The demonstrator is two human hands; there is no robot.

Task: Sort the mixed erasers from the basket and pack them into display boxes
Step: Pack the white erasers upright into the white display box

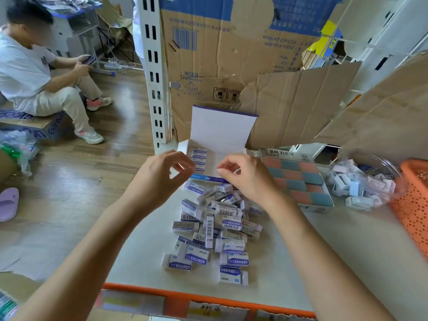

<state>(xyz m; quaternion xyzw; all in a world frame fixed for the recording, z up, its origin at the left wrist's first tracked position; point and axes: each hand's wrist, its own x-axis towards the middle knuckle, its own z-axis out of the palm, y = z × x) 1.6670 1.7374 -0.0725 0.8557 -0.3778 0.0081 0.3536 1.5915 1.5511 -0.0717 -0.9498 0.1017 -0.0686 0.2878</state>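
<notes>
Both hands are held just above the front edge of an open white display box (pixel 214 158), which is set at the far side of a pale table (pixel 143 246); its lid (pixel 222 128) is stood up against torn cardboard (pixel 231 49). The left hand (pixel 162 177) is seen with thumb and forefinger curled towards each other in a loop; whether anything is pinched there cannot be told. The right hand (pixel 245 179) is likewise curled, with its fingertips turned towards the left hand; a small white patch is glimpsed between its fingers, but whether an eraser is gripped cannot be told.

Inside the box, a single column of blue-and-white erasers (pixel 199 158) is packed along the left wall; the white floor of the box is shown beside them. A loose pile of erasers (pixel 215 228) in sleeves marked ERASER is spread on the table between the forearms, just in front of the box; some are laid label up, others barcode up.

Just to the right, a second display box (pixel 287 156) with Korean lettering is filled with red and teal erasers (pixel 298 181) laid in a chequer pattern; beside it, small pastel erasers (pixel 356 188) are heaped in clear plastic, just beside an orange perforated basket (pixel 414 212) at the right edge. On the floor at the left, a seated person (pixel 30 72) is seen with a phone held; a lilac slipper (pixel 9 203) is laid near the table.
</notes>
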